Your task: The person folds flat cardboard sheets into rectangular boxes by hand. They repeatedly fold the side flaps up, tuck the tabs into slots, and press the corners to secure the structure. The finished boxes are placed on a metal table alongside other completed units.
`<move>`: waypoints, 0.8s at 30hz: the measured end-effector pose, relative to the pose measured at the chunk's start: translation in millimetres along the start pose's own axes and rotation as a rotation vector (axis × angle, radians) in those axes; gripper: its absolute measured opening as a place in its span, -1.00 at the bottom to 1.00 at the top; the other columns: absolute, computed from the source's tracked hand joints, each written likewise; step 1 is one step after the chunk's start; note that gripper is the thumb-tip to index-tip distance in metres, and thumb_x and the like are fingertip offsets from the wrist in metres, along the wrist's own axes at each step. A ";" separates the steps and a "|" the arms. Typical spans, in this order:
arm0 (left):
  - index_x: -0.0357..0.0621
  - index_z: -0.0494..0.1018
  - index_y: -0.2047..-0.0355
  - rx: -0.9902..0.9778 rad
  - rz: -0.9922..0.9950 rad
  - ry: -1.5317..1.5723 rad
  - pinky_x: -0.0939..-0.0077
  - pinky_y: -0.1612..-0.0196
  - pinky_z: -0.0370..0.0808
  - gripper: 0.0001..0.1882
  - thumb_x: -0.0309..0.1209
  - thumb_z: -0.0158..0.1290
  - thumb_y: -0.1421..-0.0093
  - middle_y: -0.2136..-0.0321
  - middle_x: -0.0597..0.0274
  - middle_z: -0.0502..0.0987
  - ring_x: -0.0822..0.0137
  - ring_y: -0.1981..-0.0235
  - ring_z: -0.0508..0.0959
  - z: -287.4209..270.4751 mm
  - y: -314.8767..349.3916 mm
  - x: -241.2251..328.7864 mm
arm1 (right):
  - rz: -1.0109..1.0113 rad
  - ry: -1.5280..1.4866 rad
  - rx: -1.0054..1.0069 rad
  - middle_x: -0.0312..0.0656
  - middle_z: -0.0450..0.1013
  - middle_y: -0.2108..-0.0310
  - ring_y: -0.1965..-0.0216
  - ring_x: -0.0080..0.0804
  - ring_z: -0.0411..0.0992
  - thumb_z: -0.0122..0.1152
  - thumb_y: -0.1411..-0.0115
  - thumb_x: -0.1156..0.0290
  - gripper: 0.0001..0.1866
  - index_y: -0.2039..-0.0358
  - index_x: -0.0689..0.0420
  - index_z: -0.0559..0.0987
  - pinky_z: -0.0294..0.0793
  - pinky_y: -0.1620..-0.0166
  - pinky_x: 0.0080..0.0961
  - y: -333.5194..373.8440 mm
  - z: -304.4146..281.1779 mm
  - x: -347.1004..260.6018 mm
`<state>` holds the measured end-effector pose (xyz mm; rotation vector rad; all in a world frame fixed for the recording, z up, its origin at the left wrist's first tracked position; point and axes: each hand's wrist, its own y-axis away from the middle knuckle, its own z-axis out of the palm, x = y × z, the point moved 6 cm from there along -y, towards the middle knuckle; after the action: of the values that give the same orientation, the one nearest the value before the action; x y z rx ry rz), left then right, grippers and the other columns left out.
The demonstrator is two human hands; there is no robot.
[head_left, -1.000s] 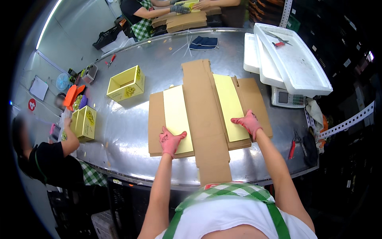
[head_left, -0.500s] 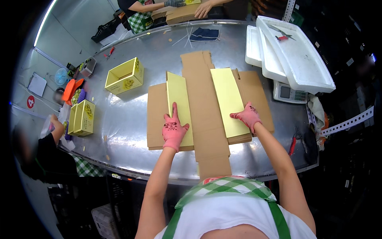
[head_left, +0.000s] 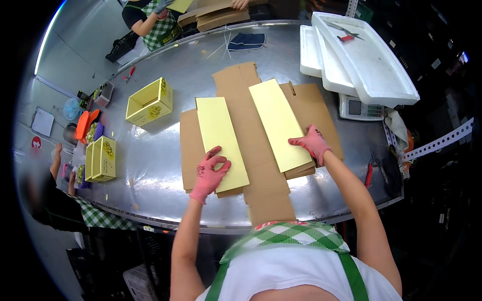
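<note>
A folded-flat carton lies across the table before me: a long brown cardboard strip (head_left: pixel 246 125) with a pale yellow panel on either side. My left hand (head_left: pixel 210 174), in a pink glove, rests on the near outer edge of the left yellow panel (head_left: pixel 221 130), fingers loosely bent and apart. At the outer edge of the right yellow panel (head_left: pixel 278 125) is my pink-gloved right hand (head_left: pixel 312 144). Its thumb stretches over the panel and its other fingers point down past the edge, spread from the thumb. More brown cardboard (head_left: pixel 319 115) lies beneath.
An open yellow box (head_left: pixel 149 103) stands left of the cardboard, another yellow box (head_left: pixel 103 159) farther left. White foam trays (head_left: pixel 386 75) overlap above a scale (head_left: pixel 359 109) at right. Red-handled pliers (head_left: pixel 370 173) lie nearby. Co-workers stand across the table and at left.
The left yellow panel has turned down flat, showing its full width. My left hand has moved slightly left and nearer, its fingers bending. My right hand stays at the right panel.
</note>
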<state>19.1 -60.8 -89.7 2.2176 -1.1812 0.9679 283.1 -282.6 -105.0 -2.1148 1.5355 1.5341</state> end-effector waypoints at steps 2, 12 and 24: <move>-0.08 0.48 0.09 -0.210 0.027 0.207 0.31 -0.03 0.41 -0.53 -0.33 0.29 0.05 -0.22 0.06 0.18 0.10 -0.12 0.36 -7.6 2.1 10.8 | -0.141 0.040 -0.019 0.11 0.37 0.04 0.07 -0.10 0.42 0.39 0.11 0.18 -0.25 -0.04 0.21 0.26 0.41 0.03 -0.35 -3.5 3.5 -10.8; 0.10 0.40 -0.05 -0.515 0.494 -0.487 0.22 -0.11 0.33 -0.27 -0.34 0.32 0.24 -0.19 0.18 0.25 0.05 -0.10 0.34 -13.1 53.9 -26.6 | -0.625 0.436 -0.370 -0.01 0.29 0.03 -0.01 -0.09 0.32 0.13 -0.08 0.40 -0.60 0.01 -0.09 0.52 0.33 -0.06 -0.31 13.1 23.6 -54.8; -0.02 0.46 0.04 -0.409 0.606 -0.404 0.22 -0.16 0.22 -0.41 -0.42 0.27 0.18 -0.06 0.15 0.38 0.12 -0.07 0.35 -27.9 25.9 -13.8 | -1.436 0.931 -0.318 -0.17 0.38 0.18 0.16 -0.19 0.36 0.22 0.13 0.39 -0.53 0.11 -0.16 0.48 0.37 0.13 -0.28 37.4 6.2 -58.1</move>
<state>-18.5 -49.1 -80.2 1.7908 -2.0972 0.4062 251.9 -259.3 -47.6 -2.9922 -0.4909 0.2334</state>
